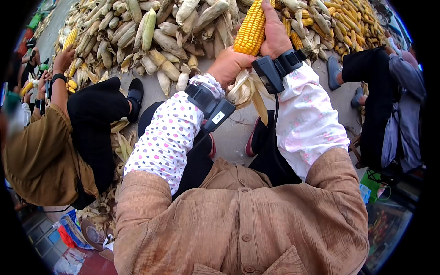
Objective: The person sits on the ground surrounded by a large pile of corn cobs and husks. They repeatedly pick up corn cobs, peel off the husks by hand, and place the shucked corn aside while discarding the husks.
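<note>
A bare yellow ear of corn is held upright between my two hands at the top of the view. My left hand grips its lower end, and pulled-back husk leaves hang below that hand. Along the cob's right side lies my right hand, its thumb on the kernels; its other fingers are mostly hidden behind the ear. Both wrists carry black strapped devices over patterned white sleeves.
Unhusked corn is heaped in front of me, and husked yellow ears lie at the upper right. People sit close on both sides; the left one's hand holds a cob. Loose husks litter the ground at left.
</note>
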{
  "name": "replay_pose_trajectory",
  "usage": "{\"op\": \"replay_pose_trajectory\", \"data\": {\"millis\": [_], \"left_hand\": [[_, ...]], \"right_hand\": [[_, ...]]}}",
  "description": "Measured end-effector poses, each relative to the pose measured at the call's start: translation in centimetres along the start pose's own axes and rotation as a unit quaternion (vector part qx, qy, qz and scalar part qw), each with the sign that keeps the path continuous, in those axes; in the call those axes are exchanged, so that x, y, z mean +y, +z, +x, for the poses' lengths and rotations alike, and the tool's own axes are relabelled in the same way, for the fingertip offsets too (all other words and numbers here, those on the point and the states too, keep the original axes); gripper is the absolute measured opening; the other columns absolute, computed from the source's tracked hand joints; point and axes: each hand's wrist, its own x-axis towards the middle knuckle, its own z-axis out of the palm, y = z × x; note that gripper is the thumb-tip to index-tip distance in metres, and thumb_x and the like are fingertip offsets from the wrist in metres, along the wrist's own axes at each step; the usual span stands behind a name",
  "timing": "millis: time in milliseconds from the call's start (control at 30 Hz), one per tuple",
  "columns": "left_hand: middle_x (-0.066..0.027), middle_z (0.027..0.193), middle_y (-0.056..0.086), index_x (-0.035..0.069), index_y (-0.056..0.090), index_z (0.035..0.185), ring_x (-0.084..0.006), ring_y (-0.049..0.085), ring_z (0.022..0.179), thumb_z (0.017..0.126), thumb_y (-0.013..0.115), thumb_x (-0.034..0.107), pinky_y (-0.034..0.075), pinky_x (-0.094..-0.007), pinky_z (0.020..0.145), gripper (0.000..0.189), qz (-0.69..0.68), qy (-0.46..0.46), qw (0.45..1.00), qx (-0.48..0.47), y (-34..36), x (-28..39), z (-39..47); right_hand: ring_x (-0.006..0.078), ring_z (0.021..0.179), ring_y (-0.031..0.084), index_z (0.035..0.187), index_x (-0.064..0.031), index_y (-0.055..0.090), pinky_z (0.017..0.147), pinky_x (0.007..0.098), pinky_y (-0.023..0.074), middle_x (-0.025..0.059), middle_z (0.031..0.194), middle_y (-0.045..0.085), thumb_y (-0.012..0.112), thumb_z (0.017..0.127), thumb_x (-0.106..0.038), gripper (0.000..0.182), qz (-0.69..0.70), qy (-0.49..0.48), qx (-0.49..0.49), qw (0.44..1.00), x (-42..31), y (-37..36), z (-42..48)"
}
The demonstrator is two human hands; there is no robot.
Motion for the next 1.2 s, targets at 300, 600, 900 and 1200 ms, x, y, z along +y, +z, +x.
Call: {"op": "replay_pose_trajectory", "data": {"millis": [300, 600, 900, 1200], "left_hand": [[-0.0027, 0.086, 0.063, -0.004, 0.059, 0.097, -0.0092, 0.057, 0.075, 0.066, 0.076, 0.017, 0.046, -0.0236, 0.068, 0.041, 0.225, 0.118, 0.96, 0.118, 2.7, 0.7, -1.5], [-0.016, 0.079, 0.064, -0.002, 0.059, 0.092, -0.0228, 0.063, 0.074, 0.064, 0.066, 0.01, 0.048, -0.0312, 0.071, 0.031, 0.48, 0.117, 0.862, 0.118, 2.8, 0.2, -2.3], [-0.001, 0.079, 0.06, -0.002, 0.058, 0.097, -0.0058, 0.055, 0.068, 0.073, 0.066, 0.001, 0.045, -0.0193, 0.064, 0.026, 0.097, 0.128, 0.985, 0.062, 1.6, 3.5, -2.5], [-0.0026, 0.074, 0.056, 0.001, 0.052, 0.091, -0.0089, 0.054, 0.063, 0.074, 0.064, 0.001, 0.044, -0.0211, 0.057, 0.022, -0.093, 0.122, 0.985, 0.084, 0.3, 4.9, -3.7]], "right_hand": [[0.0201, 0.057, 0.059, 0.094, -0.0123, 0.059, 0.053, 0.0339, 0.0512, 0.0051, 0.07, 0.062, 0.045, 0.089, -0.049, 0.04, -0.002, 0.067, -0.021, 0.998, 0.1, -1.1, 0.9], [0.0246, 0.06, 0.063, 0.1, -0.0006, 0.049, 0.052, 0.0368, 0.0549, 0.014, 0.075, 0.06, 0.053, 0.085, -0.048, 0.05, -0.129, 0.201, -0.033, 0.971, -1.9, -0.2, -0.3], [0.0325, 0.089, 0.06, 0.118, 0.0006, 0.035, 0.084, 0.054, 0.0472, 0.0217, 0.101, 0.055, 0.042, 0.088, -0.053, 0.062, 0.018, 0.061, -0.064, 0.996, -5.2, -3.5, 1.1], [0.0332, 0.082, 0.061, 0.115, -0.0046, 0.042, 0.071, 0.0519, 0.0512, 0.0159, 0.101, 0.057, 0.048, 0.086, -0.051, 0.055, -0.03, -0.145, 0.26, 0.954, -6.6, -8.8, 3.7]]}}
